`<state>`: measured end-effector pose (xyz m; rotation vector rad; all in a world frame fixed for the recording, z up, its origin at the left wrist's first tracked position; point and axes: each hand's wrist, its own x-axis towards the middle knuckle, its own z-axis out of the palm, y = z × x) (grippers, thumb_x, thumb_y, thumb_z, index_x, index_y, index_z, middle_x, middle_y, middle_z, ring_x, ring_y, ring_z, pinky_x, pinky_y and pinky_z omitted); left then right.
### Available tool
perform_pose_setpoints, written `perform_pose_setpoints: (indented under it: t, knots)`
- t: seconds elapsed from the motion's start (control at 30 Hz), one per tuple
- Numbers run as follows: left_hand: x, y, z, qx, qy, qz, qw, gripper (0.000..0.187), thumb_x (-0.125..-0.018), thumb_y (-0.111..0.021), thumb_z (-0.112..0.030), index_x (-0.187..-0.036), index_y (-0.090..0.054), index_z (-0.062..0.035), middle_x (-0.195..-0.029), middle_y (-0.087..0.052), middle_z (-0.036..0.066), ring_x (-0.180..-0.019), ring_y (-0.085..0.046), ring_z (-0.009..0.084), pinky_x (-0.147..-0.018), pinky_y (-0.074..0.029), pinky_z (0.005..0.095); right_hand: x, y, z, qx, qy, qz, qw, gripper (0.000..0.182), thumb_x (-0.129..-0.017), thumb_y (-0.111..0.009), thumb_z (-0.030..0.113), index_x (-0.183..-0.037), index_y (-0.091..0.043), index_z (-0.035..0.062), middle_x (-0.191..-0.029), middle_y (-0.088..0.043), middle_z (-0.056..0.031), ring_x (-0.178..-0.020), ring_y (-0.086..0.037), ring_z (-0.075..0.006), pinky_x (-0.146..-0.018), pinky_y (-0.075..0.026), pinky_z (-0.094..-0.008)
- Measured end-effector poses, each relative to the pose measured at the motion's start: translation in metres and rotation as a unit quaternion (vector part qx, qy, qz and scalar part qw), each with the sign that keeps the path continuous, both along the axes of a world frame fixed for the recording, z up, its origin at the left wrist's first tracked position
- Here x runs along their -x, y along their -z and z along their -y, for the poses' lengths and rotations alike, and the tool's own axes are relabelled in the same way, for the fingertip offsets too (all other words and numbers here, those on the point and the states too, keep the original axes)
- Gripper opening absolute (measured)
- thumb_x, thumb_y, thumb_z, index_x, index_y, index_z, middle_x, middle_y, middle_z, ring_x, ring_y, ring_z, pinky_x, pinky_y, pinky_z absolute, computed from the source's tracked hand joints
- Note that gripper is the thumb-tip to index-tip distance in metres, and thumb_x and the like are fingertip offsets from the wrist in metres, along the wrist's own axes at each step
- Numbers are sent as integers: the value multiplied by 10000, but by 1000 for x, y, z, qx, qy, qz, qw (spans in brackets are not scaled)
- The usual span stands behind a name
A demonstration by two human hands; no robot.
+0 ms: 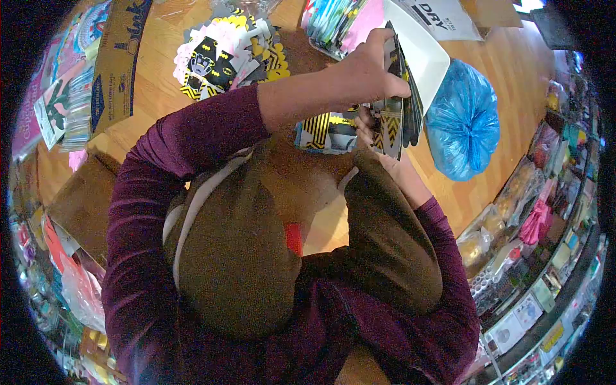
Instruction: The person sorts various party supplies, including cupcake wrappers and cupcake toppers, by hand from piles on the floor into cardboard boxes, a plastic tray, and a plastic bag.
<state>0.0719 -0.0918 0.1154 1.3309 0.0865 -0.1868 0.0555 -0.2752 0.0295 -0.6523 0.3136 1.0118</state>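
My left hand (375,69) reaches across to the right, thumb and fingers closed around the upper part of an upright stack of black patterned cards (405,90). Below it, my right hand (378,136) has its fingers against the lower end of the same stack, beside a card with gold chevrons. Just left of the hands lies a pile of yellow, black and white printed cards (326,132). Farther left is a heap of scalloped paper cutouts (224,54) with black bat prints, some pink and yellow. My palms are mostly hidden.
A white tray (436,67) stands behind the stack, with colourful packets (327,19) at its left. A knotted blue plastic bag (463,122) sits on the wooden floor. Cardboard (125,70) and packets are on the left. Shelves of wrapped goods (539,218) curve along the right.
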Motion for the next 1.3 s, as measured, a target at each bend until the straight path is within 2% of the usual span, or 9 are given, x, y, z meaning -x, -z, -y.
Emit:
perform_pose_setpoints:
  t: [0.07, 0.3, 0.37, 0.77, 0.83, 0.9, 1.1, 1.23, 1.3]
  knots:
    - [1, 2, -7, -24, 24, 30, 999, 801, -602, -675, -145, -1236, -213, 14, -1055, -456, 232, -865, -538, 252, -707, -463, 299, 1, -4, 2, 176, 44, 13, 983, 343, -824, -421, 373, -972, -495, 72, -823, -566, -75, -662, -549, -180, -473, -449, -269]
    - [3, 1, -18, -48, 22, -64, 997, 795, -597, -591, -58, -1267, -170, 19, -1057, -448, 251, -918, -507, 289, -755, -431, 299, -15, -7, 6, 151, 71, 130, 977, 456, -779, -456, 164, -1196, -379, -5, -1094, -520, -103, -975, -515, -198, -859, -410, -308]
    - [5, 6, -17, -92, 16, -64, 994, 778, -617, -578, -26, -1274, -162, 7, -1101, -421, 252, -931, -500, 300, -760, -431, 287, -16, -7, 6, 171, 87, 148, 970, 471, -774, -468, 164, -1201, -374, -9, -1135, -498, -104, -1008, -498, -195, -865, -402, -311]
    - [13, 60, -7, 324, -75, -154, 931, 599, -723, -567, 33, -1194, -199, -10, -1005, -487, 152, -841, -571, 230, -641, -519, 343, -26, -23, 5, 219, 142, 355, 898, 363, -742, -503, 27, -1101, -453, 2, -1029, -544, -73, -940, -511, -155, -832, -387, -280]
    - [17, 60, -8, 319, -69, -141, 935, 477, -774, -566, -57, -1167, -301, 3, -985, -527, 138, -805, -587, 198, -631, -524, 315, -25, -28, 3, 242, 143, 381, 881, 356, -752, -503, 20, -1104, -449, -2, -1031, -539, -71, -944, -502, -146, -839, -374, -270]
    - [22, 47, -20, 342, 113, -265, 895, 330, -820, -534, -157, -1097, -440, -2, -963, -571, 112, -807, -587, 158, -639, -522, 303, -26, -27, 5, 246, 127, 391, 878, 355, -762, -515, 33, -1108, -445, -6, -1029, -537, -75, -939, -499, -141, -833, -376, -265]
    - [27, 30, -16, 245, 108, -261, 928, 270, -847, -496, -200, -1048, -509, -20, -947, -599, 78, -775, -581, 135, -676, -496, 291, -24, -34, 2, 341, -1, 370, 864, 375, -815, -541, 154, -1136, -424, -2, -1002, -532, -80, -891, -503, -140, -796, -390, -251]
    - [32, 46, -11, 211, 56, -230, 948, 282, -819, -527, -223, -995, -550, -5, -846, -630, 95, -646, -612, 162, -570, -503, 282, -30, -32, 6, 504, -70, 517, 688, 567, -713, -668, 178, -1156, -387, -35, -1011, -507, -160, -965, -480, -234, -847, -380, -333]
    - [29, 36, -21, 98, 146, -280, 944, 285, -852, -481, -194, -1073, -498, -15, -955, -591, 68, -769, -567, 130, -675, -477, 280, -31, -60, -5, 597, -83, 665, 440, 744, -601, -740, 174, -1197, -343, -28, -1135, -414, -199, -1074, -390, -329, -904, -332, -388]
